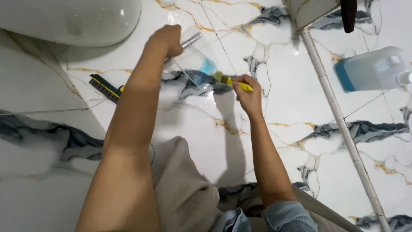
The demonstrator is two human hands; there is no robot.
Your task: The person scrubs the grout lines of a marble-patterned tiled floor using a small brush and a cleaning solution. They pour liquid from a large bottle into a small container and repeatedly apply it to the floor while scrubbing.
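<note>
A dark scrubbing brush (104,87) lies on the marble floor (292,99) at nine o'clock from the left hand (166,39), which is clenched around the top of a clear plastic container (198,64). At three o'clock from the container, the right hand (248,92) grips a small yellow-handled brush (231,80), bristles touching the container's lower edge. Far at three o'clock lies a translucent jug (372,68) beside a white pipe (339,116).

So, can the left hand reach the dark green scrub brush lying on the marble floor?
Probably yes: the dark green scrub brush lies beside the left forearm with bare floor between, but the left hand now grips a clear plastic container.
</note>
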